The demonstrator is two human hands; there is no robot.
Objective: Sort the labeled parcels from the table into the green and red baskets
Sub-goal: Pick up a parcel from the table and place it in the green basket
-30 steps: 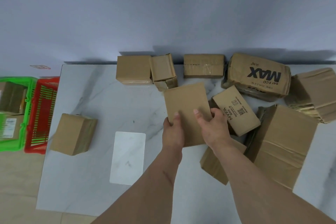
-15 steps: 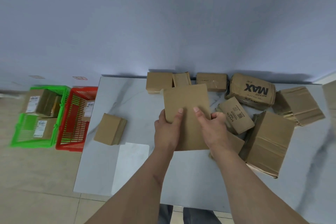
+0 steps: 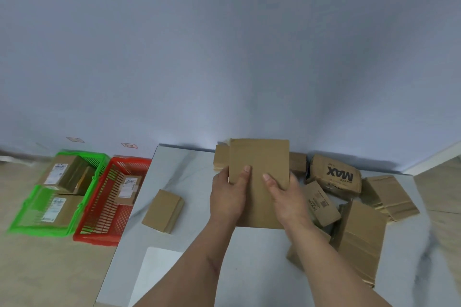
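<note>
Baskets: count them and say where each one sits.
2. The green basket sits on the floor left of the table, and the red basket stands between it and the table's edge. Both hold labeled parcels. No others show.

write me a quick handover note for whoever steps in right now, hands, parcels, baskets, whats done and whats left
Left hand and right hand both grip one flat parcel, raised above the table, plain side facing the camera; no label shows.
Done: green basket holds two labeled parcels, red basket at least one; both sit on the floor left of the table.
Left: the held parcel, a lone small box at the table's left, and the pile at right, including the MAX box.
</note>
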